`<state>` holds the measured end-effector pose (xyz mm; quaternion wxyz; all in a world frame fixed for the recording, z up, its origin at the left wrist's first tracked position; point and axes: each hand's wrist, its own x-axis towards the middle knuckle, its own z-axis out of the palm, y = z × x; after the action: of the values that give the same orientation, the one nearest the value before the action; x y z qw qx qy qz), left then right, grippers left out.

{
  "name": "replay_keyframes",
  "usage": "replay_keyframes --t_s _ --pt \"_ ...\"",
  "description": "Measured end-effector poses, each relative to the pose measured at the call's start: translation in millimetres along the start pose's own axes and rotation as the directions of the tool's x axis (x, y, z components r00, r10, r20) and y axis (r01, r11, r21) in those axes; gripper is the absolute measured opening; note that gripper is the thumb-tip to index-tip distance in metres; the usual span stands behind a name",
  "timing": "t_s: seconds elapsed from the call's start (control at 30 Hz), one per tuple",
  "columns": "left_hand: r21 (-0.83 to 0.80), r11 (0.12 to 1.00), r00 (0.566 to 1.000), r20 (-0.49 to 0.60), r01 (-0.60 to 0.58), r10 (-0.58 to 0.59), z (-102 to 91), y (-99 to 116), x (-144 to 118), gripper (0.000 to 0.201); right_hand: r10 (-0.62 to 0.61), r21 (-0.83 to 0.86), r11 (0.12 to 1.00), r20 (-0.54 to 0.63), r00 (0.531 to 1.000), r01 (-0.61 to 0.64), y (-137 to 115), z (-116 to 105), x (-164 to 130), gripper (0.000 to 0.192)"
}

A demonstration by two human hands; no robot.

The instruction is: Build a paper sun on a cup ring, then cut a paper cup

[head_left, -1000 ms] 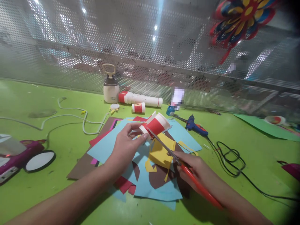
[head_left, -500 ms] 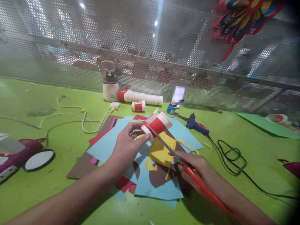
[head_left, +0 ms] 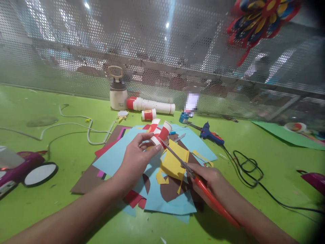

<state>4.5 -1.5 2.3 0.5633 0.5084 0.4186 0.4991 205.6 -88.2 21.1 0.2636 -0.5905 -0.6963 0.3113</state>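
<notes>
Because the right hand (head_left: 207,179) is wrapped tight around the red-handled metal scissors (head_left: 193,176), their thin blades reach up to the small red-and-white paper cup (head_left: 160,135). The left hand (head_left: 137,156) pinches that cup by its bottom, above the pile of coloured paper sheets (head_left: 175,203) on the green table (head_left: 50,210). The cup looks light and soft, easy to squash, so a gentle pinch near the stiff bottom seems best. Behind lies a blue glue gun (head_left: 209,134).

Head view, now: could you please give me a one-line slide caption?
Left hand holds a red-and-white paper cup while right hand works red-handled scissors into it.
</notes>
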Motion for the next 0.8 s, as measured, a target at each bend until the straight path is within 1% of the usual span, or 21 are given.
replay_keyframes --t_s 0.07,0.13,0.27,0.43,0.57,0.63,0.8 --pt "-0.012 1.0 1.0 -0.003 0.001 -0.001 -0.6 -0.4 0.8 0.044 -0.005 -0.039 0.999 -0.005 1.0 0.005 -2.1 -1.3 -0.4 0.019" --pt "-0.018 1.0 1.0 -0.011 0.006 -0.006 -0.8 -0.6 1.3 0.046 -0.007 -0.054 0.998 0.02 1.0 0.008 -4.2 -3.0 -0.5 0.019" --pt "0.03 0.999 1.0 -0.023 0.013 -0.013 0.6 1.4 -0.3 0.05 -0.02 -0.088 0.996 0.063 0.998 0.025 -1.7 -5.4 0.3 0.017" --pt "0.076 0.997 1.0 -0.013 0.002 -0.001 3.2 2.8 -1.9 0.054 -0.074 -0.114 0.99 0.051 0.996 0.08 6.1 -5.8 0.1 0.021" --pt "0.092 0.996 1.0 -0.007 -0.02 0.021 3.5 0.6 -1.0 0.056 -0.059 -0.159 0.985 0.056 0.997 0.067 7.6 -3.9 -1.6 0.021" --pt "0.111 0.994 1.0 -0.015 -0.017 0.019 3.1 0.0 -1.4 0.056 -0.055 -0.182 0.981 0.037 0.998 0.061 8.3 -2.1 -2.2 0.022" --pt "0.142 0.989 0.999 -0.017 -0.035 0.037 2.6 1.1 -2.7 0.051 -0.09 -0.206 0.974 0.005 0.996 0.089 11.3 2.2 -1.9 0.027"
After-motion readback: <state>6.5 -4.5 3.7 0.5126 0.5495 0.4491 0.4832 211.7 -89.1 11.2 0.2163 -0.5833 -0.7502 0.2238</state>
